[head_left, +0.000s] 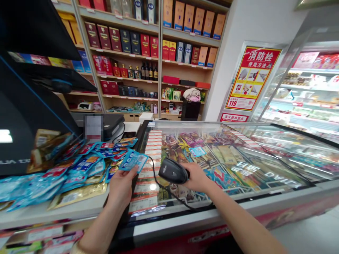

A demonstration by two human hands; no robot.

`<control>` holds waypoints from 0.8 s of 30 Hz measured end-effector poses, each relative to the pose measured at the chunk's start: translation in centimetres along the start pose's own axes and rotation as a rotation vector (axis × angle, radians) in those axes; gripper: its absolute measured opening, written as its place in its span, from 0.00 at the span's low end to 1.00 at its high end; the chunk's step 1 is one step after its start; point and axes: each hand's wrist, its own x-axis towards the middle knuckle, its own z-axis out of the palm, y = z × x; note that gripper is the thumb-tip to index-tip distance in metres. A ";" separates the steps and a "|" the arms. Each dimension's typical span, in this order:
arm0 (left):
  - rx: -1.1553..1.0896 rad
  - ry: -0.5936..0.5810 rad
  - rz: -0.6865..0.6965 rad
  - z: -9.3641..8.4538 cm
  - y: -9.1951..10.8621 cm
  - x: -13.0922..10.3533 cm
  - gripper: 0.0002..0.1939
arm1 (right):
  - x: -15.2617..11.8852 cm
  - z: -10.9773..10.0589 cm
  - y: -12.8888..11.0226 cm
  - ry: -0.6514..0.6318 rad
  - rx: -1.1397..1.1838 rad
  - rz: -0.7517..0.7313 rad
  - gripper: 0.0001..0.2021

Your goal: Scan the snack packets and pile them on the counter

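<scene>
Between the fingers of my left hand (123, 183) is a small blue snack packet (134, 161), held up near the counter's right edge. My right hand (194, 178) is wrapped round a black barcode scanner (173, 171), whose head points left toward the packet. A black cable (169, 188) loops beneath the scanner over the freezer glass. To the left of my left hand, a heap of blue, red and gold snack packets (84, 165) covers much of the white counter (87, 204). The packet and the scanner are apart from each other.
A glass-topped chest freezer (212, 201) with packaged ice creams inside stretches to the right. At the left stands a dark checkout terminal (26, 106). Shelves of boxed bottles (129, 44) line the back wall, beside a red fire-hydrant poster (253, 77).
</scene>
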 end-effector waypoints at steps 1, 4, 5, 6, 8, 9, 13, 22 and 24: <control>0.008 -0.002 0.002 0.0 0.0 0.0 0.18 | 0.0 0.0 -0.1 -0.003 0.003 0.004 0.07; 0.019 -0.012 0.016 0.0 0.0 0.0 0.18 | 0.0 -0.1 -0.3 -0.010 -0.001 0.008 0.07; 0.022 -0.012 0.020 0.1 0.0 0.0 0.18 | 0.1 -0.1 -0.4 -0.013 -0.005 0.007 0.07; 0.023 -0.008 0.026 0.1 0.0 0.0 0.18 | 0.1 -0.1 -0.4 -0.015 -0.011 0.006 0.07; 0.023 0.001 0.036 0.1 0.0 0.0 0.17 | 0.2 -0.1 -0.6 -0.020 -0.016 0.006 0.08; 0.022 0.003 0.038 0.2 0.0 0.0 0.16 | 0.2 -0.1 -0.6 -0.023 -0.013 0.007 0.08; 0.024 0.028 0.007 0.3 0.1 -0.1 0.16 | 0.3 0.1 -0.6 -0.022 0.009 0.006 0.10; 0.093 0.036 0.004 0.3 0.7 -0.6 0.16 | -0.1 -0.8 0.0 0.038 -0.025 0.004 0.09; 0.195 0.013 0.015 0.7 1.0 -0.7 0.17 | -0.7 -2.7 0.7 0.093 -0.025 0.020 0.09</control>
